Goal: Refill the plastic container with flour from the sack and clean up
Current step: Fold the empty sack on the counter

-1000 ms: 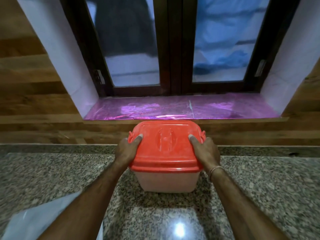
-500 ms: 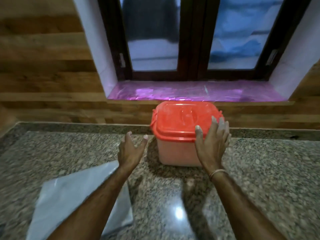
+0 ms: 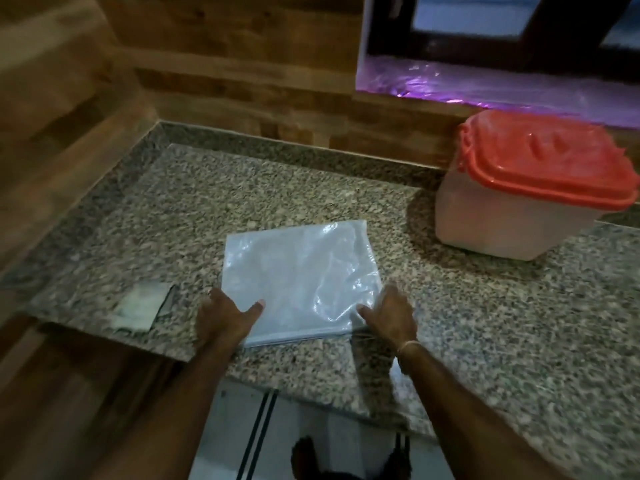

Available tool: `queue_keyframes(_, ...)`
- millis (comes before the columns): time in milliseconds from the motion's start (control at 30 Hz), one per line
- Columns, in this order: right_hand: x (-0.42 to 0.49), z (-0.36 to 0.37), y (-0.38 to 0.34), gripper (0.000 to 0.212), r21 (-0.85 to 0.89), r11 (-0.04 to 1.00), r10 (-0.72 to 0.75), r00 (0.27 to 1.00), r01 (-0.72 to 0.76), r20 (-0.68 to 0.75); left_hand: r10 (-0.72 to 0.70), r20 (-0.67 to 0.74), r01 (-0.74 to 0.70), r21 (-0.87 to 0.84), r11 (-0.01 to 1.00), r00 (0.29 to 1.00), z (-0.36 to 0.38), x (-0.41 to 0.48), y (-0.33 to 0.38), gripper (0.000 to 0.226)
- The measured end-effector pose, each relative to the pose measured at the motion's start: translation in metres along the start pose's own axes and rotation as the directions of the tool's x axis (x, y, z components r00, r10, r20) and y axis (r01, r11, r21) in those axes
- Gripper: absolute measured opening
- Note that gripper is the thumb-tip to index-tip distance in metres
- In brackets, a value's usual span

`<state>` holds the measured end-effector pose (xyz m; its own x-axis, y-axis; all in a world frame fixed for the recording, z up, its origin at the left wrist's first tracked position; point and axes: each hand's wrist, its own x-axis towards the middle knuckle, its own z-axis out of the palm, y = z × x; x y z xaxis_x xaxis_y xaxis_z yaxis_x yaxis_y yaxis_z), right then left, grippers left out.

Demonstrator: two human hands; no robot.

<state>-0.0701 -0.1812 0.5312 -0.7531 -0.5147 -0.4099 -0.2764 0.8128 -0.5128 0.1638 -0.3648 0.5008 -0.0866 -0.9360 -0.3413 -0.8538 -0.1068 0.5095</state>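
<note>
Touching the near corners of the flat sack [image 3: 298, 282] on the tabletop [image 3: 242, 195] with left grip [image 3: 225, 320] and right grip [image 3: 389, 317], fingers apparently spread apart, with the red-lidded plastic container [image 3: 512, 220] well apart at far right.

We see the flattened sack [image 3: 298, 282] lying on the granite surface [image 3: 485, 323], our 2 hands at its near corners: left hand [image 3: 221, 317] flat, thumb on it; right hand [image 3: 391, 315] touching it, fingers blurred. The red-lidded plastic container [image 3: 512, 220] stands apart, far right.
</note>
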Motion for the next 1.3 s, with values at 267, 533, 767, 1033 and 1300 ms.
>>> queue_keyframes(267, 0.0, 0.01, 0.03, 0.033, 0.855, 0.485, 0.281, 0.959, -0.182, 0.045, 0.004, 0.122, 0.026, -0.236, 0.971, 0.993, 0.007, -0.02, -0.011, 0.096)
queue_keyframes(533, -0.016, 0.05, 0.017, 0.013, 0.886, 0.306, 0.317, 0.915, -0.348, 0.249, 0.128, 0.333, 0.003, -0.367, 0.93, 0.934, 0.05, -0.071, 0.016, 0.087)
queue_keyframes(767, -0.005, 0.009, 0.073, 0.027, 0.673, 0.671, 0.315, 0.941, -0.311, 0.121, 0.317, 0.155, -0.341, 0.165, 0.926, 0.936, 0.04, -0.039, 0.038, 0.087)
queue_keyframes(1033, -0.006, -0.033, 0.114, 0.027, 0.49, 0.821, 0.269, 0.956, -0.292, 0.119, 0.358, 0.282, -0.362, -0.041, 0.931, 0.89, 0.064, -0.029, 0.076, 0.056)
queue_keyframes(1300, 0.012, -0.054, 0.12, 0.008, 0.694, 0.642, 0.305, 0.939, -0.327, 0.16, 0.238, 0.311, -0.16, -0.256, 0.953, 0.92, 0.087, -0.023, 0.081, 0.031)
